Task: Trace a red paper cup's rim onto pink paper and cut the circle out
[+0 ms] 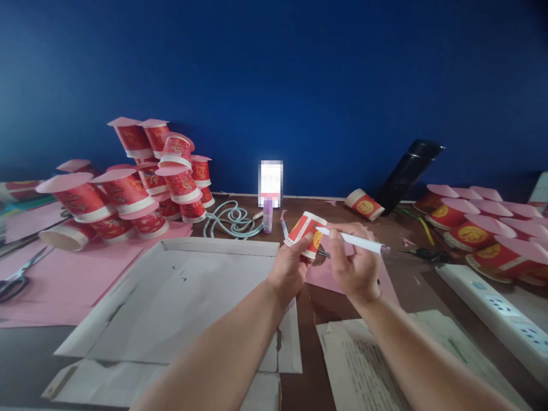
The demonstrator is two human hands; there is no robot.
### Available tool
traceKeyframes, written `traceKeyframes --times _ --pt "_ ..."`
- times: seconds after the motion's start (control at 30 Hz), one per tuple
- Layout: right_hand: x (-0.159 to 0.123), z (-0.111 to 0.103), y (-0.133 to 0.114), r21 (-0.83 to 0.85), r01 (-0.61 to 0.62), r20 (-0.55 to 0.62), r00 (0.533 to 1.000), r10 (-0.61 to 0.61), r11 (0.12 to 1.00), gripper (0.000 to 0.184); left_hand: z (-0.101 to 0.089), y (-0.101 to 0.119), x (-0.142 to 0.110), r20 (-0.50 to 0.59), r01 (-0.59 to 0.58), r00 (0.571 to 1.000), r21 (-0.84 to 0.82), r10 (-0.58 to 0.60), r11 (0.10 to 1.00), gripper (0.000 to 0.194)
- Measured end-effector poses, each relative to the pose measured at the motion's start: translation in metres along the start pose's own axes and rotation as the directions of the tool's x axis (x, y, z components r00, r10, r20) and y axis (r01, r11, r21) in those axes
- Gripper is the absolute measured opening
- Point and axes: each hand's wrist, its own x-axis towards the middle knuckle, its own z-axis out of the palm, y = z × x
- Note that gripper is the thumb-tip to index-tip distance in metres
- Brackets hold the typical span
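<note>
My left hand point(293, 265) is wrapped round a small red paper cup point(305, 227) with a white rim and yellow round print, held tilted above the table. In my right hand point(355, 267) is a white pen point(355, 240), its tip close against the cup's side; whether it touches I cannot tell. Below both hands lies a piece of pink paper point(338, 277). Just beyond the cup stands a purple glue stick point(268, 217).
Pink-topped red cups point(128, 191) are stacked at the left, more cups point(483, 228) at the right. Scissors point(17, 282) lie on pink sheets. Around me are an opened white box point(171, 308), a coiled cable point(233, 220), a black flask point(406, 177), and a power strip point(492, 308).
</note>
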Motion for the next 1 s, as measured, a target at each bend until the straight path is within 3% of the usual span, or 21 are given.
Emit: traceKeyframes --times 1.0 --pt "0.0005 0.0009 0.0027 -0.078 -0.001 -0.011 1.000 0.000 0.997 0.012 0.0007 -0.0015 0.0003 0.028 -0.028 0.999 0.060 0.027 0.998 0.029"
